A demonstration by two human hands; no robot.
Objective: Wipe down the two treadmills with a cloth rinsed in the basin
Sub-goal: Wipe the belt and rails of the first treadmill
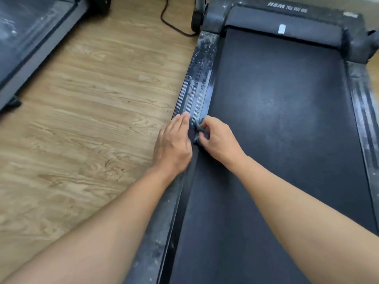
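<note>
My right grip [216,138] pinches the cloth [199,129] on the rail [202,78]; my left grip [174,143] lies flat. Bunched cloth could miss dust [204,48].

I'm looking at a matte black treadmill belt [276,119], a dark ribbed side rail [202,74] showing white speckles, a dark blue-grey cloth [200,130] and a light-brown wood-grain floor [92,119].

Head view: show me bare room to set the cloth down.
Bare: the wood floor between the second treadmill and the side rail, short of the cord; the belt beyond the right hand. Crowded: the rail, where left hand and cloth sit.
</note>
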